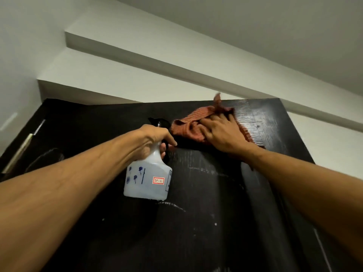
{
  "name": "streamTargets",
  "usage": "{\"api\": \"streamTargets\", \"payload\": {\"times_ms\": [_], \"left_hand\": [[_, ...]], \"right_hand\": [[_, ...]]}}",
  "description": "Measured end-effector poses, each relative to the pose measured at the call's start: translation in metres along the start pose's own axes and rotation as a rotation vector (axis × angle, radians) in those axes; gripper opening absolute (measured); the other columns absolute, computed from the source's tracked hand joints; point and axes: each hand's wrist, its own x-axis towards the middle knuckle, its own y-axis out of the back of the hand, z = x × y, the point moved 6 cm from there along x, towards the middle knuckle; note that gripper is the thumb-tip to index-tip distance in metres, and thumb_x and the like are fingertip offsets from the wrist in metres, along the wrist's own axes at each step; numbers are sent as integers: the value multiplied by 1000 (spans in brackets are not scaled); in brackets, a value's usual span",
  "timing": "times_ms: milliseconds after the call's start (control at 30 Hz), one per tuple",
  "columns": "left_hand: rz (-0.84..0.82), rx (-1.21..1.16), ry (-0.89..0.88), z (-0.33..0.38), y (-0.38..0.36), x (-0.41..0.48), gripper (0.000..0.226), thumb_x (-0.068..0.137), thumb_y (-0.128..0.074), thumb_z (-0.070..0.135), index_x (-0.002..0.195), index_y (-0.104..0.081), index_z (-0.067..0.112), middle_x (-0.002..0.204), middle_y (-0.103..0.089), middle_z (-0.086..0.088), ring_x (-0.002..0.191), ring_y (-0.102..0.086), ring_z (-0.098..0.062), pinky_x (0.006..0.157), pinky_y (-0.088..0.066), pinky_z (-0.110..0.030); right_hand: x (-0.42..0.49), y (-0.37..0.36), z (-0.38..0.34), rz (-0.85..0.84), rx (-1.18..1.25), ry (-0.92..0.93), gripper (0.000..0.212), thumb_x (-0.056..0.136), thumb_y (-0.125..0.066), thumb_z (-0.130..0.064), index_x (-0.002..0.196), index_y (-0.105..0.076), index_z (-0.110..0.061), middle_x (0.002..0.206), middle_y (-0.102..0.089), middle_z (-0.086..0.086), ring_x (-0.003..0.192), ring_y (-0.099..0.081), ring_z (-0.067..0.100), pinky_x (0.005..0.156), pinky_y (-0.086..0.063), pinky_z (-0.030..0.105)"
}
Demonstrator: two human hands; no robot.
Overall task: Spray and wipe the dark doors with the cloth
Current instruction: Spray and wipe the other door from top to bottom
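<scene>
Ceiling (255,26) white, stepped, with two angled soffit edges running down to the right; camera tilted steeply upward. Dark doors (196,222) fill lower frame, top edge near the ceiling steps. Surface shows pale smear arcs and scattered white specks; wet streaked patch at upper right. Thin pale handle strip at the far left edge, another at lower right. Both forearms bare, raised. Spray bottle (148,178): translucent white, blue printed marks, small red-bordered label reading "SP-2", black trigger head; held upright in front of the door. Cloth (188,126): reddish-orange, ribbed, bunched, against upper door. Right hand (222,132) fingers spread flat, pressing cloth to door. Left hand (155,138) fingers clenched round bottle neck.
</scene>
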Motion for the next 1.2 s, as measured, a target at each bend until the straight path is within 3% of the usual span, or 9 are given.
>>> {"api": "streamTargets", "payload": {"times_ms": [133,300,467,600,700,767,933,1100,1200], "left_hand": [[-77,-16,-33,16,-43,-1,8,90,-67,-1,84,-65,4,70,-64,-11,35,-40,-5,40,-43,-19],[-159,-44,-40,36,-91,-4,10,89,-70,0,83,-64,5,75,-64,-10,37,-40,-5,42,-42,-19],[-222,-35,-26,49,-122,-9,11,91,-70,1,83,-64,4,72,-64,-7,40,-40,-3,42,-42,-18],[-175,-29,-25,44,-122,-8,8,90,-69,-1,85,-63,3,68,-62,-7,37,-40,-4,41,-43,-20],[-113,1,-33,42,-121,-8,9,89,-66,-5,81,-63,-1,61,-60,-9,33,-40,-6,42,-43,-21],[-98,5,-14,41,-113,-4,10,90,-65,-4,81,-62,0,65,-62,-10,34,-41,-5,41,-43,-21],[-60,11,17,39,-91,3,6,90,-66,-3,85,-64,1,73,-65,-10,37,-42,-6,41,-43,-22],[-19,38,-6,47,-63,5,5,89,-70,0,92,-66,1,73,-66,-10,37,-44,-5,44,-46,-23],[20,43,-5,44,-33,1,7,88,-68,-3,94,-66,0,71,-66,-11,37,-44,-6,41,-45,-23]], "right_hand": [[-33,27,96,98,9,-492,41,103,-33,-44,131,-58,-27,142,-54,12,130,-46,38,114,-22,67],[-36,17,77,-45,-24,-83,55,94,-30,-52,129,-63,-25,145,-53,5,136,-43,30,114,-27,58],[-51,47,160,107,-14,-489,53,97,-36,-43,141,-56,-20,149,-49,14,134,-43,39,117,-24,56],[-50,18,116,-69,28,-126,69,91,-27,-56,134,-62,-14,148,-50,12,140,-41,32,120,-26,47],[-52,39,163,44,182,-354,42,104,-39,-45,138,-59,-28,149,-49,9,132,-50,35,111,-39,47],[-48,41,175,70,51,-521,44,102,-38,-39,139,-58,-24,147,-48,14,132,-45,39,114,-30,54],[-24,14,121,-12,115,-111,61,98,-30,-53,132,-64,-16,146,-50,9,138,-42,32,117,-28,46],[-15,25,144,86,23,-547,48,101,-36,-45,136,-58,-20,145,-48,13,134,-39,41,114,-24,60],[9,2,42,1,-24,-211,45,99,-40,-47,123,-63,-17,139,-51,12,129,-41,35,111,-27,58]]}}
